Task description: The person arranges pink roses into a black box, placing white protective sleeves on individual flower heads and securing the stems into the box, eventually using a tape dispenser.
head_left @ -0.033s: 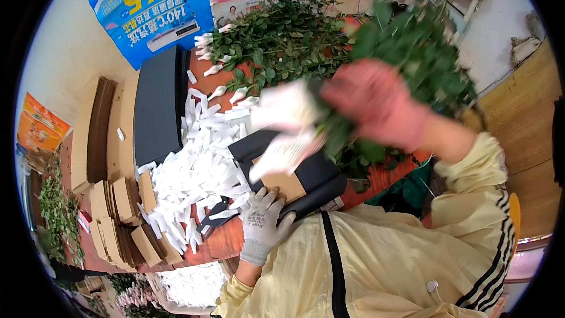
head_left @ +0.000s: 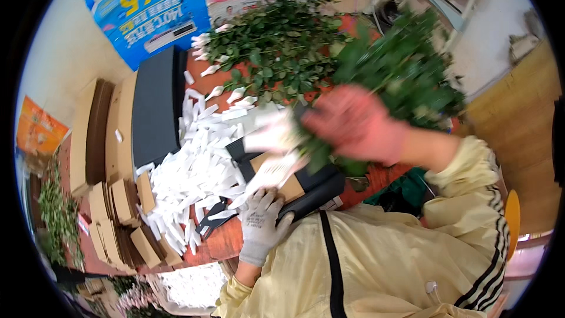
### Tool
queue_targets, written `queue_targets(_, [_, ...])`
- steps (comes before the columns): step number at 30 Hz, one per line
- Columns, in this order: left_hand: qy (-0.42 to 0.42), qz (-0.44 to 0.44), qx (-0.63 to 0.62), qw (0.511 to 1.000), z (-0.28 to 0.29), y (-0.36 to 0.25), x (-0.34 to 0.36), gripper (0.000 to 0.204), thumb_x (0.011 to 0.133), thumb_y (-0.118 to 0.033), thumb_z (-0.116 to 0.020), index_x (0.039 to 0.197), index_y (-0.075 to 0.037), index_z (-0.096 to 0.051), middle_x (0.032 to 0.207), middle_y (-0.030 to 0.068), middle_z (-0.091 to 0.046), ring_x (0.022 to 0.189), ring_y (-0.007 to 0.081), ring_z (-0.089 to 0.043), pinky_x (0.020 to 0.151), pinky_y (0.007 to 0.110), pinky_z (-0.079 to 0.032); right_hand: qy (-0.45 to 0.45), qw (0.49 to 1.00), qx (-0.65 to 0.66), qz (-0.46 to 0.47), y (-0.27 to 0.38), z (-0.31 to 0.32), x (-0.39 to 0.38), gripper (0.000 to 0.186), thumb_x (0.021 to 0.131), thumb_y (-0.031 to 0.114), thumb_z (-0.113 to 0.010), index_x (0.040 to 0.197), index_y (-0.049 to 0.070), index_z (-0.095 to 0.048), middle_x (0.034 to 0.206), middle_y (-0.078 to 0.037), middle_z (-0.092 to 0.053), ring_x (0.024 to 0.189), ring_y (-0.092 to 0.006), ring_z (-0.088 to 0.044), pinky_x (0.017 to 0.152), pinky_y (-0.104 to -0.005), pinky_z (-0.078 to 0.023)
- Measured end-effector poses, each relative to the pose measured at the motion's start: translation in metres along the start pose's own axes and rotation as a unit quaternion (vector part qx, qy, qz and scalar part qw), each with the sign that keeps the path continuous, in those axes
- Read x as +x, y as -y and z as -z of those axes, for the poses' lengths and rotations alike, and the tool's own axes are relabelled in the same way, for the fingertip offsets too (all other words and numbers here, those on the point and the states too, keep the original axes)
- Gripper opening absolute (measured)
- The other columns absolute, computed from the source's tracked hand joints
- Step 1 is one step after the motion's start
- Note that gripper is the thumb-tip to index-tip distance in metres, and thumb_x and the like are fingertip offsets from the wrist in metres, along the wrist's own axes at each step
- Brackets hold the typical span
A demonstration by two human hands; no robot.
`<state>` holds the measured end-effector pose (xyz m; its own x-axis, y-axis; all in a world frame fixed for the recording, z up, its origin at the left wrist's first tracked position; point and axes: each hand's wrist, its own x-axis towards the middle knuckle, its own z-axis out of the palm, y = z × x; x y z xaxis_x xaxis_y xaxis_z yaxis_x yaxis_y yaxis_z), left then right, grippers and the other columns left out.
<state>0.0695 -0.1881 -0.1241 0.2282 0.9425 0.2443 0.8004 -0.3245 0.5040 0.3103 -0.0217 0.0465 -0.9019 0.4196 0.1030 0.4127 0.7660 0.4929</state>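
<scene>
My right hand, in a pinkish-red glove, is closed around a bunch of roses, blurred by motion. Their leafy green stems stretch away to the upper right. White-sleeved flower heads point left, above a black wrapping sheet. A piece of brown cardboard lies on that sheet, partly covered by the heads. My left hand, in a grey-white glove, rests at the sheet's near left edge. Its fingers lie stretched out over the edge, thumb apart.
A pile of white sleeves covers the table's middle left. Roses with sleeved heads lie at the back. A black sheet stack and cardboard pieces stand left. A small black tool lies beside my left hand.
My right hand has moved left and slightly down with the roses, bringing their heads lower over the black sheet. My left hand has stayed in place.
</scene>
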Motion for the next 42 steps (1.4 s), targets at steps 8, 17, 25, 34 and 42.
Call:
queue_targets(8, [-0.009, -0.041, -0.002, 0.999, 0.01, -0.013, 0.001, 0.04, 0.076, -0.026, -0.07, 0.108, -0.002, -0.066, 0.111, 0.0158, -0.064, 0.105, 0.0368, -0.058, 0.091, 0.051, -0.043, 0.206, 0.957, 0.194, -0.068, 0.105, -0.133, -0.01, 0.051, 0.088, 0.022, -0.045, 0.137, 0.008, -0.047, 0.108, -0.009, -0.056, 0.104, -0.0272, -0.056, 0.087, -0.0382, -0.044])
queue_targets(17, [-0.094, 0.05, -0.082, 0.991, 0.044, -0.02, -0.002, 0.023, 0.074, -0.006, -0.069, 0.097, -0.002, -0.068, 0.096, 0.0136, -0.069, 0.089, 0.0325, -0.063, 0.082, 0.044, -0.047, 0.047, 0.979, 0.194, -0.042, 0.1, -0.14, -0.017, 0.051, 0.087, 0.022, -0.049, 0.135, 0.003, -0.048, 0.101, -0.007, -0.055, 0.096, -0.0247, -0.056, 0.076, -0.0378, -0.042])
queue_targets(25, [0.057, -0.038, -0.01, 0.998, 0.022, -0.036, 0.008, 0.047, 0.08, -0.028, -0.07, 0.12, -0.002, -0.063, 0.109, 0.0167, -0.066, 0.105, 0.035, -0.06, 0.092, 0.046, -0.044, 0.024, 0.989, 0.144, -0.038, 0.097, -0.139, -0.018, 0.047, 0.087, 0.021, -0.047, 0.132, 0.004, -0.05, 0.095, -0.006, -0.052, 0.091, -0.022, -0.054, 0.074, -0.0357, -0.041])
queue_targets(34, [0.078, 0.018, -0.031, 0.996, 0.024, -0.034, 0.001, 0.053, 0.081, -0.031, -0.069, 0.125, -0.003, -0.06, 0.116, 0.0174, -0.065, 0.114, 0.0338, -0.058, 0.1, 0.045, -0.042, 0.017, 0.985, 0.166, -0.049, 0.104, -0.111, -0.006, 0.048, 0.088, 0.024, -0.05, 0.133, 0.007, -0.05, 0.111, -0.01, -0.052, 0.108, -0.0262, -0.052, 0.093, -0.0374, -0.043])
queue_targets(42, [-0.022, -0.016, -0.011, 1.0, 0.053, -0.024, 0.028, 0.043, 0.076, -0.017, -0.072, 0.117, -0.005, -0.065, 0.125, 0.0126, -0.061, 0.117, 0.0313, -0.056, 0.097, 0.041, -0.043, 0.115, 0.938, 0.327, 0.007, 0.083, -0.124, -0.014, 0.073, 0.087, 0.039, -0.06, 0.145, 0.0, -0.036, 0.135, -0.017, -0.05, 0.129, -0.0306, -0.046, 0.114, -0.0418, -0.03])
